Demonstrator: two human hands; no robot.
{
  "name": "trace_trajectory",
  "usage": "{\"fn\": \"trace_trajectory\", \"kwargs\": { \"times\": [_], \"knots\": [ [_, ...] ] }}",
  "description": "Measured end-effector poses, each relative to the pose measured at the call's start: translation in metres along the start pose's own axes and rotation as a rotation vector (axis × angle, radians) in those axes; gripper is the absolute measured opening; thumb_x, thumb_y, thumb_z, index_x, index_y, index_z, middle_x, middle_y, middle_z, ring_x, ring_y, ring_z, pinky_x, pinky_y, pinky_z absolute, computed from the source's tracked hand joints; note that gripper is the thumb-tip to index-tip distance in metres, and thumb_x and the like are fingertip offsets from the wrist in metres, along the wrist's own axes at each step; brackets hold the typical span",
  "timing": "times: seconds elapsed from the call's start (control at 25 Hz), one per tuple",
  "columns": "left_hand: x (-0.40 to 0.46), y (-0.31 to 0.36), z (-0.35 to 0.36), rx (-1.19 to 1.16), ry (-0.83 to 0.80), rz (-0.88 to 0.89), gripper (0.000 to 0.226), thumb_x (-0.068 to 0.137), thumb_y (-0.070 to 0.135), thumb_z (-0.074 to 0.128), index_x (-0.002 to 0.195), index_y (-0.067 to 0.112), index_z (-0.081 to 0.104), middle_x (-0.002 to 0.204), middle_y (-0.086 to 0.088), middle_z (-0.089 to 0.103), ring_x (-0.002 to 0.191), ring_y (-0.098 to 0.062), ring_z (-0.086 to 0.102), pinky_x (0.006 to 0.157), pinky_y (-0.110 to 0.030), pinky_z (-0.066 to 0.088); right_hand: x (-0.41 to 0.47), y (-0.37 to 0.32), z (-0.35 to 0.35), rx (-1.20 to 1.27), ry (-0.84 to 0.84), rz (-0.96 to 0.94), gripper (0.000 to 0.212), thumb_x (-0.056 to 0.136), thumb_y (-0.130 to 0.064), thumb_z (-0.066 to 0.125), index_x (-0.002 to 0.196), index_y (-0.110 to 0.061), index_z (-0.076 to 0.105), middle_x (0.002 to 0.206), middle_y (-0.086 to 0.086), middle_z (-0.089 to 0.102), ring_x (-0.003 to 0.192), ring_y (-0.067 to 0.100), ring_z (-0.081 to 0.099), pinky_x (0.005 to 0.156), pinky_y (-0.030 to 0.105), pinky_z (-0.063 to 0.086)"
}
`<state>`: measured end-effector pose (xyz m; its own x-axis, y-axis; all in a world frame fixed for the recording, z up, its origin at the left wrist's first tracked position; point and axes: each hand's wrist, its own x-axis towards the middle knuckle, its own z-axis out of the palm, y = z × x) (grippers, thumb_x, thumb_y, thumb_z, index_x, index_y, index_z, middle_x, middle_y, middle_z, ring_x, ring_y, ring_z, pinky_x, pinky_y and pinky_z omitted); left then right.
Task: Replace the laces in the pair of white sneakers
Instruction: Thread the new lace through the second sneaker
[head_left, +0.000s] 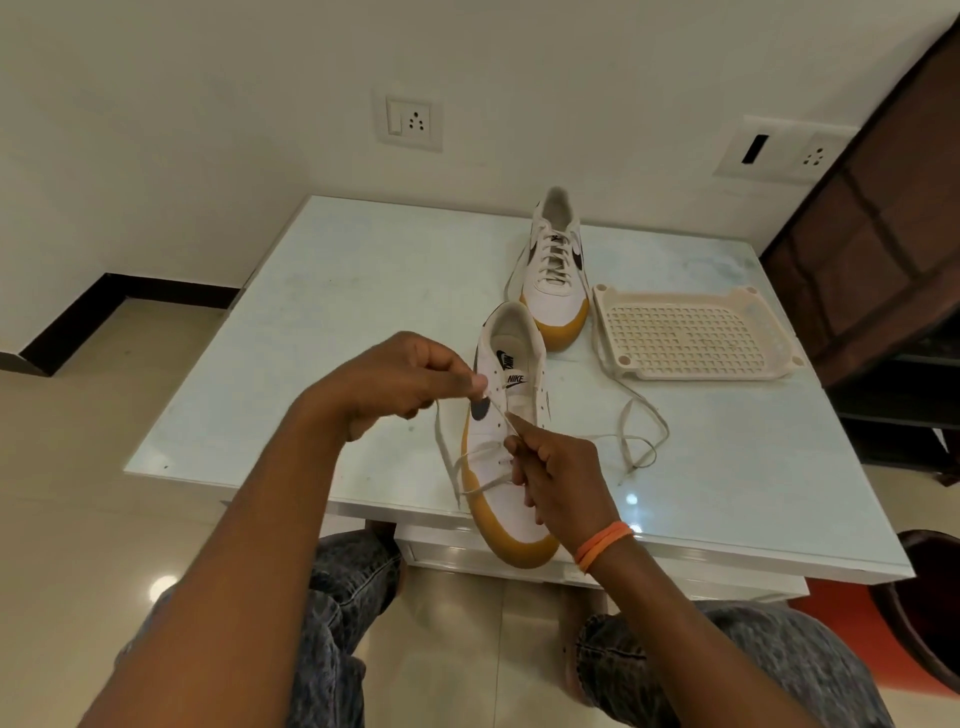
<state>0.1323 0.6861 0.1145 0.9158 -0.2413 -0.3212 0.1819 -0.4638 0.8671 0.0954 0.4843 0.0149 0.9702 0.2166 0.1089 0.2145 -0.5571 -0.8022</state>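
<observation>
A white sneaker with a tan sole (506, 499) lies on the glass table (332, 312), toe toward me and jutting over the front edge. A white lace (480, 486) crosses its lowest eyelets. My left hand (400, 382) pinches one lace end above the shoe's left side. My right hand (558, 470) pinches the other part of the lace over the eyelets. The second sneaker (556, 270), fully laced, stands farther back. Another loose lace (641, 431) lies on the table to the right.
A cream perforated plastic tray (691, 332) sits right of the shoes. A dark brown cabinet (893, 234) stands at the right, a red stool (924, 613) below it. My knees in jeans are under the table's front edge.
</observation>
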Motion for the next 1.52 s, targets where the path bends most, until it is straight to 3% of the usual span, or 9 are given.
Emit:
{"fn": "trace_trajectory", "kwargs": {
  "times": [0.2, 0.36, 0.44, 0.56, 0.88, 1.04, 1.24, 1.36, 1.52],
  "knots": [
    [0.007, -0.002, -0.006, -0.397, 0.173, 0.09, 0.021, 0.086, 0.035, 0.066, 0.084, 0.017, 0.076, 0.068, 0.0, 0.049, 0.059, -0.009, 0.036, 0.058, -0.025, 0.035, 0.006, 0.007, -0.005, -0.144, -0.16, -0.005, 0.026, 0.097, -0.027, 0.057, 0.112, -0.01, 0.069, 0.089, -0.005, 0.057, 0.076, 0.008, 0.054, 0.075, 0.024, 0.047],
    [0.012, -0.005, 0.007, 0.052, -0.152, 0.063, 0.015, 0.088, 0.031, 0.068, 0.088, 0.018, 0.075, 0.082, 0.001, 0.069, 0.07, -0.012, 0.05, 0.063, -0.024, 0.038, 0.004, -0.012, -0.003, 0.068, -0.043, -0.025, 0.076, 0.078, -0.054, 0.071, 0.142, -0.025, 0.043, 0.115, -0.01, 0.047, 0.079, -0.002, 0.049, 0.063, 0.013, 0.045],
    [0.014, -0.006, 0.018, 0.123, -0.302, 0.046, 0.016, 0.087, 0.031, 0.07, 0.089, 0.016, 0.075, 0.083, -0.002, 0.071, 0.073, -0.008, 0.059, 0.069, -0.021, 0.041, 0.006, -0.016, -0.007, 0.289, -0.042, 0.02, 0.054, 0.083, -0.038, 0.072, 0.132, -0.026, 0.053, 0.102, -0.012, 0.061, 0.059, 0.007, 0.058, 0.049, 0.016, 0.046],
    [0.018, -0.005, 0.02, 0.13, -0.257, 0.043, 0.017, 0.088, 0.031, 0.068, 0.094, 0.016, 0.076, 0.09, 0.003, 0.075, 0.089, -0.005, 0.067, 0.085, -0.024, 0.048, 0.004, -0.014, -0.005, 0.271, -0.031, -0.018, 0.011, 0.094, -0.023, 0.06, 0.094, -0.017, 0.069, 0.068, -0.001, 0.067, 0.041, 0.013, 0.056, 0.04, 0.023, 0.047],
    [0.014, -0.02, -0.019, 0.028, 0.239, 0.028, 0.013, 0.092, 0.022, 0.064, 0.096, 0.019, 0.076, 0.092, 0.008, 0.073, 0.072, 0.006, 0.061, 0.06, -0.009, 0.043, 0.004, 0.0, -0.016, 0.289, -0.177, 0.116, 0.016, 0.094, -0.026, 0.061, 0.087, -0.019, 0.074, 0.066, 0.004, 0.067, 0.042, 0.011, 0.055, 0.041, 0.026, 0.05],
    [0.023, -0.013, 0.009, 0.067, 0.171, 0.119, 0.018, 0.093, 0.017, 0.062, 0.104, 0.023, 0.075, 0.093, 0.009, 0.074, 0.082, -0.008, 0.067, 0.072, -0.021, 0.056, 0.001, -0.01, -0.008, 0.164, -0.257, 0.08, 0.045, 0.08, -0.059, 0.064, 0.113, -0.028, 0.064, 0.105, -0.003, 0.065, 0.066, 0.0, 0.056, 0.055, 0.01, 0.044],
    [0.033, -0.01, 0.045, 0.213, 0.149, 0.27, 0.027, 0.088, 0.009, 0.063, 0.109, 0.022, 0.074, 0.088, 0.004, 0.076, 0.075, -0.004, 0.068, 0.075, -0.02, 0.057, 0.019, -0.006, -0.03, 0.706, -0.021, 0.296, 0.03, 0.102, -0.023, 0.043, 0.127, -0.026, 0.06, 0.097, 0.011, 0.068, 0.05, 0.016, 0.049, 0.041, 0.024, 0.041],
    [0.037, -0.012, 0.052, 0.23, 0.112, 0.322, 0.033, 0.086, 0.0, 0.065, 0.11, 0.021, 0.07, 0.098, 0.01, 0.072, 0.077, 0.004, 0.067, 0.076, -0.016, 0.056, 0.022, 0.002, -0.038, 0.588, -0.03, 0.182, 0.032, 0.1, -0.015, 0.049, 0.128, -0.024, 0.061, 0.092, 0.006, 0.071, 0.057, 0.019, 0.055, 0.048, 0.028, 0.05],
    [0.037, -0.01, 0.058, 0.115, 0.11, 0.244, 0.047, 0.078, 0.003, 0.077, 0.11, 0.022, 0.049, 0.111, 0.004, 0.056, 0.071, -0.013, 0.071, 0.069, -0.024, 0.059, 0.027, 0.01, -0.045, 0.439, -0.054, 0.143, 0.024, 0.092, -0.012, 0.062, 0.114, -0.019, 0.07, 0.086, 0.005, 0.073, 0.057, 0.017, 0.06, 0.052, 0.032, 0.055]
  ]
}}
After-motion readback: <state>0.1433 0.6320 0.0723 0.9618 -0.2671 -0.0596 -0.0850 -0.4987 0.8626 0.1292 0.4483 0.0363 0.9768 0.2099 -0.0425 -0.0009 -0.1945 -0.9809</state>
